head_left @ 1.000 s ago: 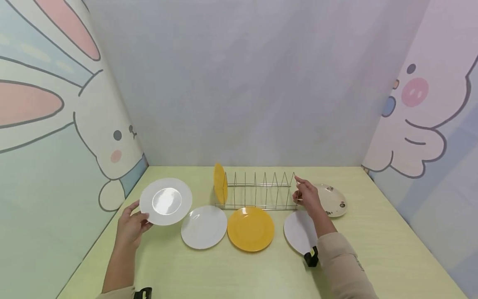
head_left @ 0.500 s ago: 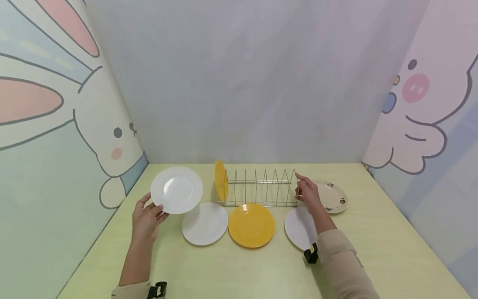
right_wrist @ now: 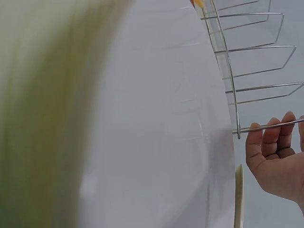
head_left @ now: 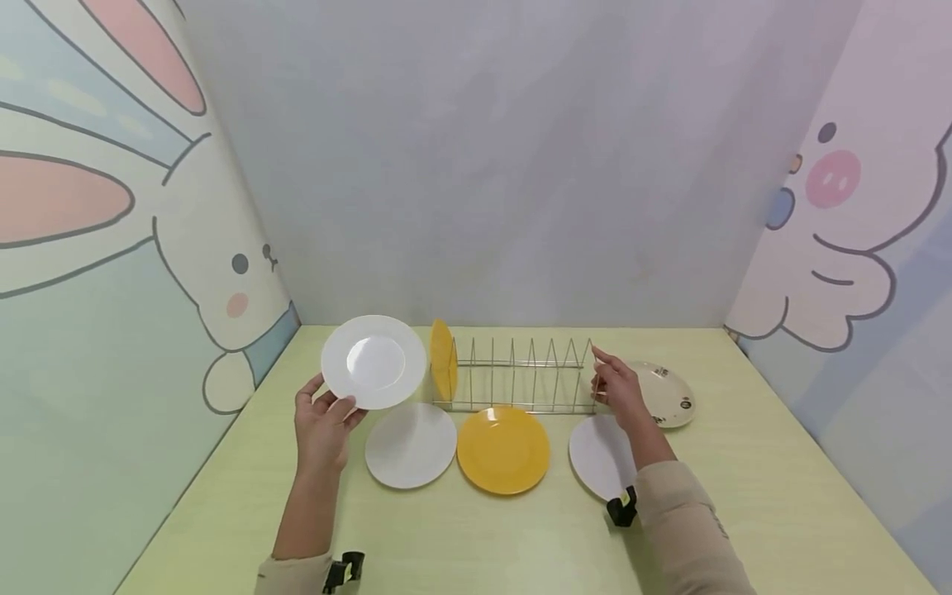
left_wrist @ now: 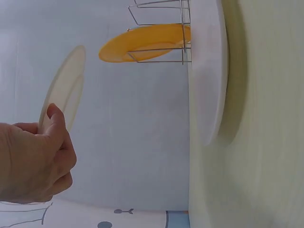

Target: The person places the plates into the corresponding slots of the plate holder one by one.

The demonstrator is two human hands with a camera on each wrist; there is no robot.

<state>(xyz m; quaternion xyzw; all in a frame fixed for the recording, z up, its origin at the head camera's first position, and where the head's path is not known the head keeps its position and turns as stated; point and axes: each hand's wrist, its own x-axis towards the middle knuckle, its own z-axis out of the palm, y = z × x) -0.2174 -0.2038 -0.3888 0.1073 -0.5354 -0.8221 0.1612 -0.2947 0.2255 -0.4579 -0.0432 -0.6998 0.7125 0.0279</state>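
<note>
My left hand (head_left: 323, 430) holds a white plate (head_left: 374, 362) by its lower left edge, tilted in the air left of the wire dish rack (head_left: 521, 364). In the left wrist view the thumb lies on one face of that plate (left_wrist: 66, 90) and the fingers curl behind it. My right hand (head_left: 621, 397) grips the right end of the rack; the right wrist view shows its fingers (right_wrist: 270, 135) hooked round the end wire. A yellow plate (head_left: 444, 361) stands upright in the rack's leftmost part.
In front of the rack lie a white plate (head_left: 411, 446), a yellow plate (head_left: 503, 451) and another white plate (head_left: 601, 456), partly under my right arm. Right of the rack is a cream patterned plate (head_left: 664, 392). Cartoon-printed walls (head_left: 216, 330) enclose the table.
My left hand has carried the white plate rightward and farther back, closer to the rack's left end. The right hand has kept its grip on the rack.
</note>
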